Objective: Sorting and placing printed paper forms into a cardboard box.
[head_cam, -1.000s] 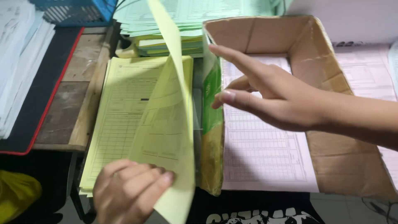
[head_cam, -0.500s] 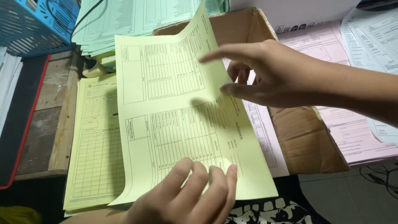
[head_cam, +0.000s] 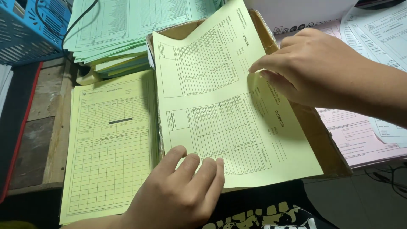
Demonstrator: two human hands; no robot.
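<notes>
1. I see the loose yellow form sheet [head_cam: 224, 106] across the centre of the frame, lying over the open cardboard box [head_cam: 322, 148], its upper corner reaching toward the top middle.
2. My left hand [head_cam: 178, 195], at the bottom centre, has its fingers spread nearly flat, pressing the sheet's lower left edge; it pins rather than grips.
3. My right hand [head_cam: 313, 68], coming in from the right edge, is lightly curled with fingertips pinched on the sheet's right-hand part. I cannot tell whether the thumb is under the paper.
4. I judge the sheet very light, thin and floppy: it already bows along its upper left. It will crease or tear if pulled hard, and it slides easily on other paper. The edges and corners are the best holds, taken with a soft pinch.
5. At lower left lies a yellow stack [head_cam: 110, 148] of like forms; green stacks [head_cam: 127, 29] fill the upper left, pink forms [head_cam: 360, 135] show at right.
</notes>
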